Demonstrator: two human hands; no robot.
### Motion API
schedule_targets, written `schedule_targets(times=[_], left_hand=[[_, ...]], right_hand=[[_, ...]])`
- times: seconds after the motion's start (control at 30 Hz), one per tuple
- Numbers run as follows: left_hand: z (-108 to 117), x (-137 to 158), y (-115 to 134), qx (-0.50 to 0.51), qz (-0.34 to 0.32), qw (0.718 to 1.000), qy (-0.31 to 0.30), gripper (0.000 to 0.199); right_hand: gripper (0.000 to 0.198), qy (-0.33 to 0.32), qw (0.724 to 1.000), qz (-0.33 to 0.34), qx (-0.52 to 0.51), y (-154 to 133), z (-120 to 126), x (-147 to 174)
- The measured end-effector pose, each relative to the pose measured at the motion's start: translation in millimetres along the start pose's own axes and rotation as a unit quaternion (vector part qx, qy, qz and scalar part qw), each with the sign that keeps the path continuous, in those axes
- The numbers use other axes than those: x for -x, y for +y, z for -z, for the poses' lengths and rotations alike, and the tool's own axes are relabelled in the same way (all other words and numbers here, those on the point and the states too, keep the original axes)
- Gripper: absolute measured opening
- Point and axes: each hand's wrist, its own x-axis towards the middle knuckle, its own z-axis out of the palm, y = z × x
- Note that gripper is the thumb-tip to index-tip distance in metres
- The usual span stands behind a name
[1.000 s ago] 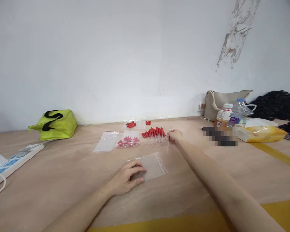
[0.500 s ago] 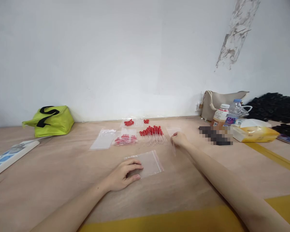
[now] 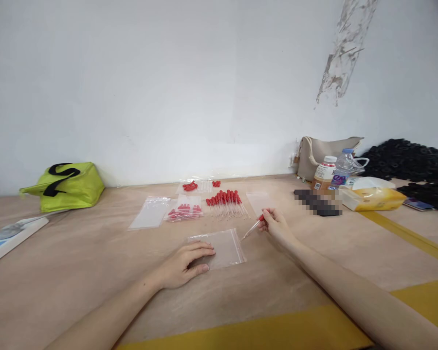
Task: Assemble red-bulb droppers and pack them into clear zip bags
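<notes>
A clear zip bag [image 3: 224,248] lies flat on the table, its zip edge facing right. My left hand [image 3: 184,262] rests on the bag's left part with fingers stretched out. Pinched by its red bulb in my right hand [image 3: 273,224] is a dropper [image 3: 254,228]; its clear tip points down and left, close to the zip edge. Behind the bag lies a row of red-bulbed droppers [image 3: 228,201]. Left of them, filled bags of droppers [image 3: 184,209] are stacked beside a pile of flat clear bags [image 3: 149,213]. Another flat bag [image 3: 257,200] lies behind my right hand.
Loose red bulbs [image 3: 190,186] lie by the wall. At left are a lime-green bag [image 3: 73,187] and a power strip [image 3: 18,238]. At right stand a tissue pack [image 3: 374,197], bottles [image 3: 324,172], a grey bag [image 3: 328,150] and a heap of black parts [image 3: 405,163].
My right hand has turned and come slightly nearer, and the dropper's red bulb now shows, its tip aimed at the bag. My left hand stays on the bag. The view has shifted a little.
</notes>
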Motion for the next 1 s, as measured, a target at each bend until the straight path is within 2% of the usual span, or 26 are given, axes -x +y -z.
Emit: schedule_targets(times=[0.23, 0.37, 0.47, 0.57, 0.67, 0.77, 1.0], left_hand=[[0, -1, 1, -0.002, 0.002, 1.0, 0.004, 0.034], [-1, 0, 1, -0.003, 0.005, 1.0, 0.005, 0.035], [-1, 1, 2, -0.016, 0.016, 1.0, 0.009, 0.037], [-1, 1, 2, -0.022, 0.02, 1.0, 0.011, 0.041], [-2, 1, 2, -0.019, 0.014, 1.0, 0.012, 0.044], [-2, 0, 2, -0.022, 0.013, 1.0, 0.013, 0.046], [-2, -1, 2, -0.023, 0.005, 1.0, 0.015, 0.046]], right_hand=[[0.025, -0.025, 0.999, -0.016, -0.024, 0, -5, 7], [0.024, -0.06, 0.994, -0.068, -0.067, 3, -11, 15], [0.025, -0.123, 0.985, -0.107, -0.056, 2, -11, 19], [0.027, -0.251, 0.958, -0.126, 0.056, -2, -4, 18], [0.03, -0.317, 0.93, -0.059, 0.176, -6, 3, 16], [0.031, -0.329, 0.925, 0.013, 0.19, -6, 2, 17], [0.031, -0.327, 0.929, 0.021, 0.173, -2, -14, 25]])
